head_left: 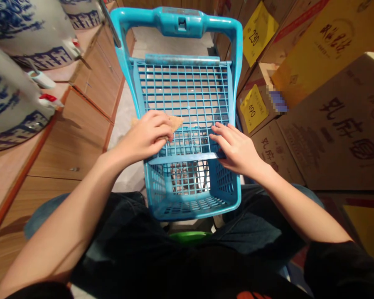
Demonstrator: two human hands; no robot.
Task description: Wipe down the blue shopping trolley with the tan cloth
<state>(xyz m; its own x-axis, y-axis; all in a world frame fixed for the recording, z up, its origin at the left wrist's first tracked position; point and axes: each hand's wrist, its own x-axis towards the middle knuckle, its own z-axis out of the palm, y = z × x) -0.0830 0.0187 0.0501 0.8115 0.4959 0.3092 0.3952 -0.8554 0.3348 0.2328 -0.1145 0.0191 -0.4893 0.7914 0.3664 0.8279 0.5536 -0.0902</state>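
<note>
A blue plastic shopping cart (188,157) with grid walls stands between my knees, its thick handle (182,23) at the far end. My left hand (154,131) is closed on a tan cloth (176,121) and presses it against the upper left part of the grid panel (187,89). Part of the cloth is hidden under the palm. At the panel's lower right edge rests my right hand (235,147), fingers spread and holding nothing, with the thumb near the crossbar. Through the grid the inside of the basket shows.
On the left, large blue-and-white jars (15,95) with taps stand on wooden cabinets (65,149). Cardboard boxes (339,120) are stacked close on the right, with yellow price cards (254,109) on them. Something green (190,237) shows below the cart.
</note>
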